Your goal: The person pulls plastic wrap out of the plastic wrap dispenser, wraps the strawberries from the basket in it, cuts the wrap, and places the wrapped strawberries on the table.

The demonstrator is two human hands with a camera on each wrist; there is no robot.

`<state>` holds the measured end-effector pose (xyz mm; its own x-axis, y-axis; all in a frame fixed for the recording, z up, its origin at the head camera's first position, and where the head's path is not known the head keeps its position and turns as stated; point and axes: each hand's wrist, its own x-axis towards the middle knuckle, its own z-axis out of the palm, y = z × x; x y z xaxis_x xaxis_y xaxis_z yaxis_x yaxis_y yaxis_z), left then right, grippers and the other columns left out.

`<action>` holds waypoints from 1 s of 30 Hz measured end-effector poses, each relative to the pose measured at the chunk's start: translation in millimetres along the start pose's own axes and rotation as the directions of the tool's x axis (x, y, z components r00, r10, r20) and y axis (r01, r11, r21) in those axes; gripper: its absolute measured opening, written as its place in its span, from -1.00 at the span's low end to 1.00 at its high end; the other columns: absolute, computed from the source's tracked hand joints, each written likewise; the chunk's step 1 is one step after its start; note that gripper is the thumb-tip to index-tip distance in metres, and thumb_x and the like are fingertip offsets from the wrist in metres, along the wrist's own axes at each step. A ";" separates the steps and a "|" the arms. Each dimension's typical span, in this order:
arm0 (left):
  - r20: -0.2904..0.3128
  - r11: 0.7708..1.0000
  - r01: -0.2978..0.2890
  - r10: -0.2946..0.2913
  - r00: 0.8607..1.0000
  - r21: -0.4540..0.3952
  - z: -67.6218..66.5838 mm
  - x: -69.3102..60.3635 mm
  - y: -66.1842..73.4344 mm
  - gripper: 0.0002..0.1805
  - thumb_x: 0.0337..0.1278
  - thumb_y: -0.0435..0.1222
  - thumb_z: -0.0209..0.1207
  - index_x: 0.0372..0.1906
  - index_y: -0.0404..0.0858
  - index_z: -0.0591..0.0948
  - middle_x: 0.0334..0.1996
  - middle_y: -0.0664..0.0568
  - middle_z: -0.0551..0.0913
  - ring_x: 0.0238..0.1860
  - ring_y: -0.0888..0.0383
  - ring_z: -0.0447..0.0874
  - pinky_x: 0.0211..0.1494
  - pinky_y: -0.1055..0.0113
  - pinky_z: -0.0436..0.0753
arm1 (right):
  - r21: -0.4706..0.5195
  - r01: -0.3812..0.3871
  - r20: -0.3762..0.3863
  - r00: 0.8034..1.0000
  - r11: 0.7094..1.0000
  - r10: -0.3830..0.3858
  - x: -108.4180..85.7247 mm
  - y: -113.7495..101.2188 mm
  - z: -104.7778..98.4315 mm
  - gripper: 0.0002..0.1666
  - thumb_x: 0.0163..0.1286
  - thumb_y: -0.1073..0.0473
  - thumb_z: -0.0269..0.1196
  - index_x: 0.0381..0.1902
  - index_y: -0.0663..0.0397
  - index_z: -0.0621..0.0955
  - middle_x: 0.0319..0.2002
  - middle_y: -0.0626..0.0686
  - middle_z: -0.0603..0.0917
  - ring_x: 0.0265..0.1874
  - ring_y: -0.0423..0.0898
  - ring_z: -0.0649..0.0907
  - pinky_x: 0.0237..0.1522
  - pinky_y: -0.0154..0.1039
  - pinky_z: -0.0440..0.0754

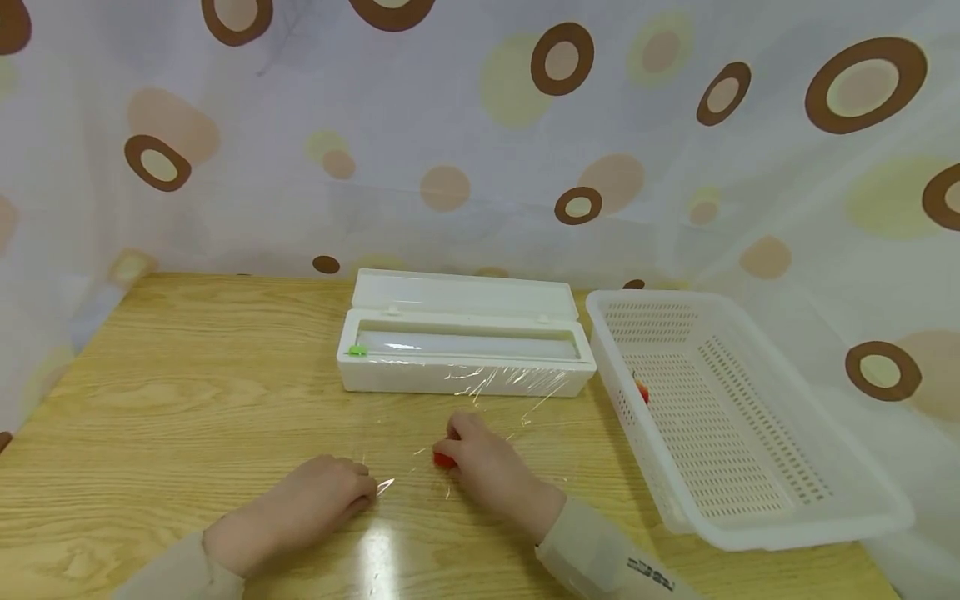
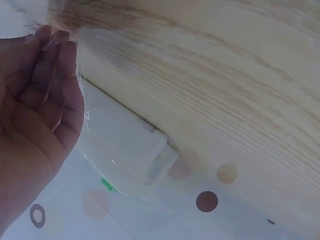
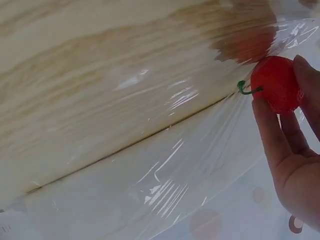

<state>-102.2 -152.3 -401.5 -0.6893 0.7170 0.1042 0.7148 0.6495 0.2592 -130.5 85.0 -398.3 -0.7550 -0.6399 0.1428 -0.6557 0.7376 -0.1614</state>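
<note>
The right hand (image 1: 491, 471) pinches a small red fruit (image 3: 276, 85) between thumb and fingers; in the right wrist view its curved green stem points away from the palm. The fruit sits low over the front part of the worktop (image 1: 187, 400), right at the clear film (image 3: 172, 195); whether it rests on the film cannot be told. The left hand (image 1: 315, 500), well apart from the right, has its fingertips drawn together on a gathered bit of that film. Both forearms wear pale sleeves (image 1: 600, 550), the right one with dark print.

The film, creased and shiny, runs back to a white dispenser box (image 1: 450, 379) beyond the hands. Its lid (image 1: 465, 293) is tipped back, a roll (image 1: 465, 343) lies inside, and a green slider (image 1: 357, 351) sits at its left end. Just right of the box stands a white perforated basket (image 1: 727, 442), with a red item (image 1: 642, 392) by its left wall, partly hidden. Behind hangs a white cloth (image 1: 450, 100) patterned with brown, peach and yellow spots.
</note>
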 end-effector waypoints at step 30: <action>-0.025 0.974 0.107 -0.114 0.993 -0.201 -36.3 6.1 -14.5 -0.90 0.18 -0.29 0.15 -0.37 -0.11 0.66 -0.40 0.20 0.70 -0.38 0.39 0.58 -0.29 0.39 0.59 | -0.208 0.142 0.004 0.989 0.968 -0.145 -10.5 5.6 -3.1 -0.74 0.26 0.13 0.22 -0.09 -0.13 0.68 -0.13 -0.08 0.65 -0.22 -0.16 0.58 -0.27 -0.36 0.62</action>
<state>-121.0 -166.5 -369.8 -0.7690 0.6316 0.0983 0.5989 0.6582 0.4561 -126.3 96.5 -397.7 -0.6523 -0.7406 0.1611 -0.7414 0.6677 0.0677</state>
